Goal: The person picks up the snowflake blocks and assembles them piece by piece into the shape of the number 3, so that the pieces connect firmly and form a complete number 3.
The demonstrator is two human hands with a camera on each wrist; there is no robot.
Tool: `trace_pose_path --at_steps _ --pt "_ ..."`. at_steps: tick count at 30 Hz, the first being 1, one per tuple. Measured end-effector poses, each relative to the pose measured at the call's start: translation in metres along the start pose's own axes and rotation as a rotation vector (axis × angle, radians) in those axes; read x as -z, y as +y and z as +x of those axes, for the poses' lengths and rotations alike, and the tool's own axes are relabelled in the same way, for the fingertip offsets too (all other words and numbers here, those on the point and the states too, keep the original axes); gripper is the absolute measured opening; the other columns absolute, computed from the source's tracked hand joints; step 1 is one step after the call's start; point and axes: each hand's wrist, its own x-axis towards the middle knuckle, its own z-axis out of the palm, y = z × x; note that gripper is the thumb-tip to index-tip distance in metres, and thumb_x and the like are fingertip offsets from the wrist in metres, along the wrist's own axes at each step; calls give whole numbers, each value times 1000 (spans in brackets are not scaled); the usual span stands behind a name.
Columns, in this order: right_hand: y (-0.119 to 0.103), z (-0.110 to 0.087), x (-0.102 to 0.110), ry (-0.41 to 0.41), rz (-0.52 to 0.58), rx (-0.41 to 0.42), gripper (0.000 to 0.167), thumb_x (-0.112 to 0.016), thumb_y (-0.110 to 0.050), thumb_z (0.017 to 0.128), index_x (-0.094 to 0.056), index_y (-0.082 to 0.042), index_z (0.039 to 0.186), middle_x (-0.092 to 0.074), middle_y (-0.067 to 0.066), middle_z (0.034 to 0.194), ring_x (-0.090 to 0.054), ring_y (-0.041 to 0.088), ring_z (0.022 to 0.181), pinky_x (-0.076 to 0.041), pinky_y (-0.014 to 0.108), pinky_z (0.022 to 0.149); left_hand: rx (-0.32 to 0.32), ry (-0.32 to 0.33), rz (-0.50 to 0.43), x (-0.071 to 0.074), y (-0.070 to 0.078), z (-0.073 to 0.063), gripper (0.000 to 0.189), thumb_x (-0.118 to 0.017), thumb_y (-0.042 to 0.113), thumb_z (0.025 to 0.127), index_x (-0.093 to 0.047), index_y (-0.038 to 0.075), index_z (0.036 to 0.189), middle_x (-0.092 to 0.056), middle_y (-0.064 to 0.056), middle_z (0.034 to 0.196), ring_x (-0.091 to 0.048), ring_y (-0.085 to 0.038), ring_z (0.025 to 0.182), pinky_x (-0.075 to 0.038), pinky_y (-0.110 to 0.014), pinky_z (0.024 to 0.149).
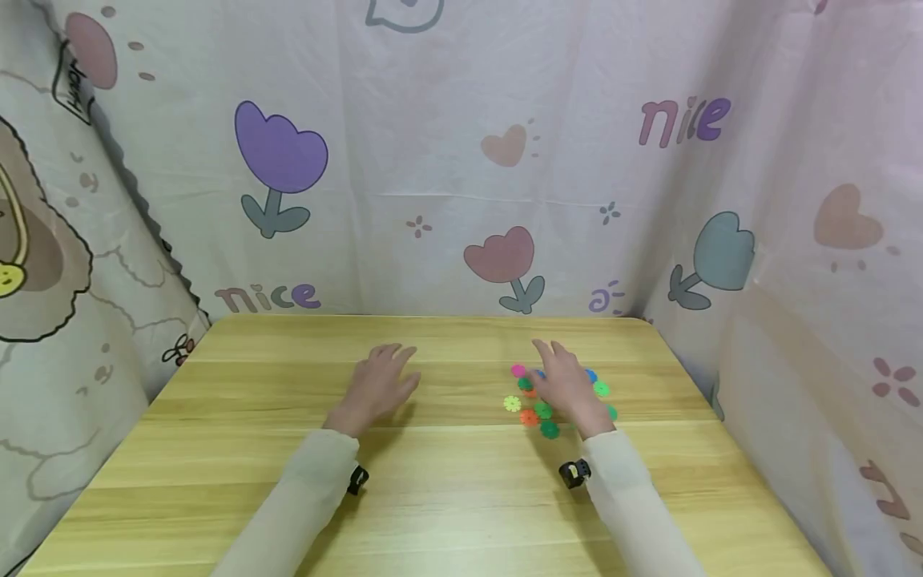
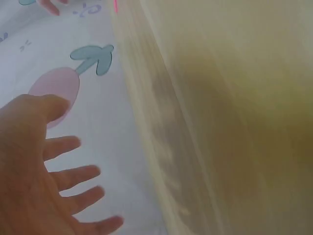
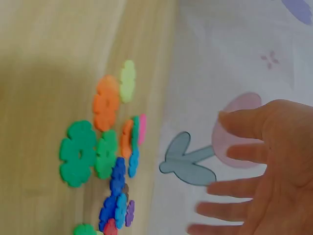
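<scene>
My left hand (image 1: 376, 386) hovers over the left-centre of the wooden table, fingers spread and holding nothing. The left wrist view also shows that hand (image 2: 24, 171) with its fingers apart. Above a scatter of small flower-shaped plastic discs, my right hand (image 1: 568, 386) has its fingers extended and grips nothing; it hides part of the group. Around it lie a yellow disc (image 1: 512, 405), an orange disc (image 1: 530, 419), a dark green disc (image 1: 550, 432) and a pink disc (image 1: 518, 370). Blue discs (image 3: 117, 178), a purple disc (image 3: 129, 215) and a red disc (image 3: 111, 227) appear in the right wrist view.
The wooden table (image 1: 461, 497) ends at a back edge against a printed cloth curtain (image 1: 404, 264). More cloth hangs along the left and right sides. Each wrist wears a small black device; the right one (image 1: 574, 474) sits at the cuff.
</scene>
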Motion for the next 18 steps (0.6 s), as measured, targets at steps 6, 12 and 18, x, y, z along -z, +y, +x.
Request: trace_pose_path --at_steps 6,12,18 --pt "10 -6 11 -34 71 0 51 -63 -29 103 -54 -2 146 -62 28 138 -61 46 124 -53 61 99 -122 -24 -94 -9 12 3 40 -65 23 101 -64 4 137 -64 -17 139 -57 -41 130 -49 -59 106" --pt "16 -9 16 -72 127 2 40 -69 -19 99 -64 0 133 -67 29 129 -65 43 119 -55 57 99 -176 -57 -127 -18 25 6 35 -69 19 99 -68 4 130 -68 -14 133 -60 -39 126 -51 -56 104" --pt "17 -13 17 -124 162 -4 33 -74 -10 94 -69 2 124 -73 24 116 -70 35 103 -59 51 91 -214 -94 -176 -29 41 9 30 -71 14 97 -70 2 125 -70 -16 127 -60 -39 121 -51 -56 102"
